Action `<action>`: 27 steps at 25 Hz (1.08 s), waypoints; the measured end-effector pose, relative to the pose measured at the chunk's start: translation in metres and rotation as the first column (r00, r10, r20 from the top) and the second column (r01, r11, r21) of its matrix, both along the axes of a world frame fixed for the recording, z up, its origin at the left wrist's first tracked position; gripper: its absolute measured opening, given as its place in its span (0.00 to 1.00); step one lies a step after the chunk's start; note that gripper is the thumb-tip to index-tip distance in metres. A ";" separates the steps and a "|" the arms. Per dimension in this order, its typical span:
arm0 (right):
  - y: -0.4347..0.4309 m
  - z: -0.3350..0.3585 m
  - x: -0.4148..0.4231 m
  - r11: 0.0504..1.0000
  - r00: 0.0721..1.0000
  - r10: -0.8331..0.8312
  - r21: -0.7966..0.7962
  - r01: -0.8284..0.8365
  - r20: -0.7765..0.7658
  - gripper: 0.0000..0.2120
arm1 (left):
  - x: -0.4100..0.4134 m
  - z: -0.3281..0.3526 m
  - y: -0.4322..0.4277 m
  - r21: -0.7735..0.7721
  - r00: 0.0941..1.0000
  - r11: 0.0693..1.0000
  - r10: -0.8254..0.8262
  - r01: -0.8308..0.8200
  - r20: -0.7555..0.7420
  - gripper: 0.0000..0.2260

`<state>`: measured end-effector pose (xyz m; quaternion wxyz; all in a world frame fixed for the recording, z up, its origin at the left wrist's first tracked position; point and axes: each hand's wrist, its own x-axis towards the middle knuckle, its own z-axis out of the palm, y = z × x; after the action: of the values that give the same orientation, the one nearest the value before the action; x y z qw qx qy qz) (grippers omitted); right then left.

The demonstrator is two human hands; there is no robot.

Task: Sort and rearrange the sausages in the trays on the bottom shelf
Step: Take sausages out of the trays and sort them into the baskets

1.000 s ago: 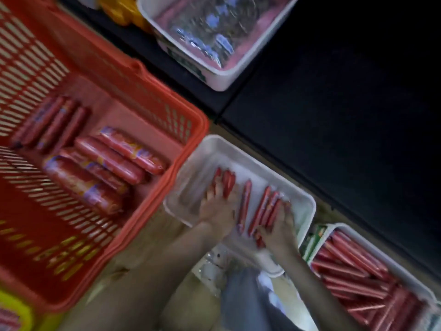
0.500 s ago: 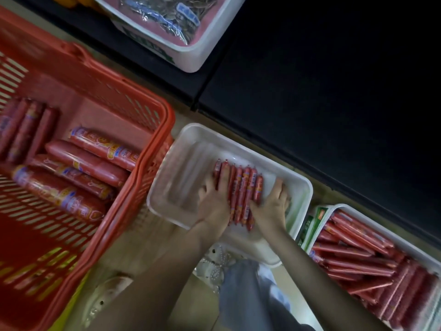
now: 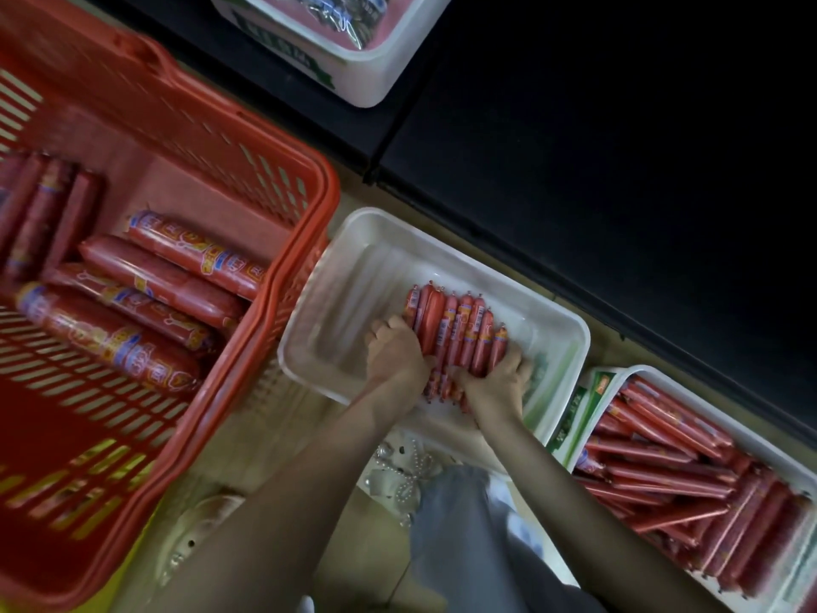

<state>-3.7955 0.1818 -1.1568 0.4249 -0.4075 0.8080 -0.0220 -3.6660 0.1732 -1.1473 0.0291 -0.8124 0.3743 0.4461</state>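
So the small sausages [image 3: 457, 336] are bunched into one tight side-by-side row in the right half of the white tray [image 3: 353, 258], and the row is squeezed from both flanks: the left hand [image 3: 395, 351] is curled against its left edge and the right hand [image 3: 499, 382] is wrapped over the near right corner. The hands are kept a bundle's width apart and both are clamped on the bunch. That two-sided grip is probably used so the slippery casings get lined up parallel and can't roll off, which makes sense if the lot is meant to be squared up or shifted as one block. The left half of the tray is bare, so room looks to be saved for another row. The tray is sat between a red basket [image 3: 287, 179], where the fat sausages [image 3: 146, 294] are kept apart by size, and a second tray [image 3: 628, 373] piled loosely with thin sausages [image 3: 663, 475]; that pile looks unsorted. A tub of packets [image 3: 367, 88] is parked further back.
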 end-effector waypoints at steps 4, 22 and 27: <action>-0.006 0.000 -0.001 0.972 0.952 -0.234 0.007 0.237 0.199 0.29 | 0.003 -0.001 0.000 -0.005 0.996 0.999 0.042 -0.043 -0.078 0.24; -0.016 0.021 -0.002 0.934 0.644 -0.358 0.263 0.243 0.676 0.17 | 0.025 0.011 0.007 -0.011 0.809 0.965 0.212 -0.261 -0.548 0.06; -0.025 0.032 0.011 0.930 0.628 -0.343 0.347 0.122 0.698 0.14 | 0.018 0.016 0.013 0.078 0.642 0.888 0.386 -0.454 -0.662 0.08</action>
<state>-3.7848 0.1573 -1.1247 0.7631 -0.1923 0.6024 -0.1337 -3.6478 0.1864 -1.1309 -0.2482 -0.6658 0.1818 0.6798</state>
